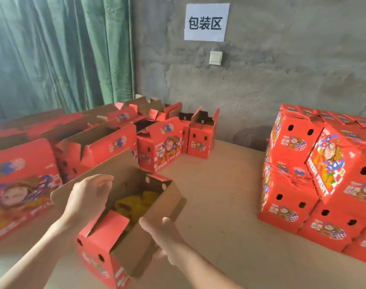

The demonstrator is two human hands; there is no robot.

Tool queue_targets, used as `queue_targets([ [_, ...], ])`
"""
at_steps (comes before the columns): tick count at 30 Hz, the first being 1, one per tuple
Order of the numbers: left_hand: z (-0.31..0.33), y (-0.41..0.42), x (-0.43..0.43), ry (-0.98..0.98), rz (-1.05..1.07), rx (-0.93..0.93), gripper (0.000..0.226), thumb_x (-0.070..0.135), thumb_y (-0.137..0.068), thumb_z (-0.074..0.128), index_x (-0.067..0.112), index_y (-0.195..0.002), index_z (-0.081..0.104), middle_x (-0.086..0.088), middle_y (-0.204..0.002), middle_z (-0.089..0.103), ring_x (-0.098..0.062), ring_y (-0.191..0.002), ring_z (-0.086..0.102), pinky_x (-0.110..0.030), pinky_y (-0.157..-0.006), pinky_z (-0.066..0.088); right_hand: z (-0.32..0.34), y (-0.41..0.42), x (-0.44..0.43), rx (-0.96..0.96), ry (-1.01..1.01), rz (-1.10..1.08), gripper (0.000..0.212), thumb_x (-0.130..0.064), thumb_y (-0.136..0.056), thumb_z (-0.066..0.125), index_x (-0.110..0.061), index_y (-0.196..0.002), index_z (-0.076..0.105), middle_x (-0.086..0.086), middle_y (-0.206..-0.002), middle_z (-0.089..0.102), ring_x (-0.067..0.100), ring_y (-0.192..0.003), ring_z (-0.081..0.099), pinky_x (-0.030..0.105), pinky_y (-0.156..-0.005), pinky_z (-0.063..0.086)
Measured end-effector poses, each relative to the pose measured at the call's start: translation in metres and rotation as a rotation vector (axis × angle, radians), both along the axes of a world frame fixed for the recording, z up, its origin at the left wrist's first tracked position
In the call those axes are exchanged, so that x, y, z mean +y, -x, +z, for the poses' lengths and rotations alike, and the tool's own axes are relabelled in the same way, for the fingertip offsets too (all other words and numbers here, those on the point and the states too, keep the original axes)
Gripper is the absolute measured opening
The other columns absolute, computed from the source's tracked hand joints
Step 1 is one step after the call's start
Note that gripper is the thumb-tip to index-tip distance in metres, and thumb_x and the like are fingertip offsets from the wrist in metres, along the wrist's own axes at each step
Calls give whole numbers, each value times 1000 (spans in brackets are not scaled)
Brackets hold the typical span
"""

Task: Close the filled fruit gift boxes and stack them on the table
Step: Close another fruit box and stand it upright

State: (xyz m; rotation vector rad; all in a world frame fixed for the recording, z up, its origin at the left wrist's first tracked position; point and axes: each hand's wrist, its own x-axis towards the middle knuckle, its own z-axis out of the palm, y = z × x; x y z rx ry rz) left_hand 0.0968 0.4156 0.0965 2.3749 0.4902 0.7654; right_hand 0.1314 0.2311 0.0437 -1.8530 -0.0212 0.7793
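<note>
Open fruit gift box (98,253) is set at the near table (219,205) edge, yellow fruit (136,203) exposed. Left flap (90,170) is gripped by the left hand (90,197), right flap (136,253) by the right hand (163,236), likely for folding inward. Closed-box stack (303,174) is kept well apart, right.

A packing room, plainly: a paper sign (206,21) reading 包装区 hangs on the bare concrete wall (292,65), and red printed gift boxes (315,176) crowd the table (224,197), some open, others stacked closed.
</note>
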Motion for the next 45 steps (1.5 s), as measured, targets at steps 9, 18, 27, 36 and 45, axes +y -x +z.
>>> queue_targets([
  [9,2,15,58,-74,39,-49,23,11,-87,60,9,-109,69,-11,-114,65,-31,-108,57,-42,-91,43,-38,16,29,145,-121,-708,39,-15,-82,70,3,-111,51,17,-111,57,31,-96,57,40,-90,48],
  [18,-1,-10,60,-176,-37,282,38,34,-90,56,19,-125,59,-6,-130,57,-28,-118,53,-42,-97,43,-7,-12,-19,-239,44,-396,20,-12,-87,63,-4,-104,57,12,-107,60,20,-89,52,25,-71,41],
  [27,-5,-29,18,-191,-383,184,31,25,-91,57,17,-120,62,-1,-123,61,-19,-114,56,-30,-93,43,49,-51,-102,-487,476,-2,20,-1,-81,61,14,-94,59,8,-74,52,17,-70,45,26,-64,32],
  [36,-16,-47,-52,-81,-708,-55,17,1,-86,61,7,-96,73,3,-93,69,-11,-80,62,-9,-69,40,82,-69,-223,-728,1119,160,14,-14,-85,58,-17,-98,63,3,-101,64,25,-100,58,35,-79,46],
  [45,-67,-86,-153,57,-1072,164,25,8,-90,60,17,-111,68,19,-113,59,14,-96,55,2,-81,37,63,-12,-336,-894,881,-327,18,-13,-88,63,-23,-101,55,-7,-116,52,15,-110,51,28,-86,38],
])
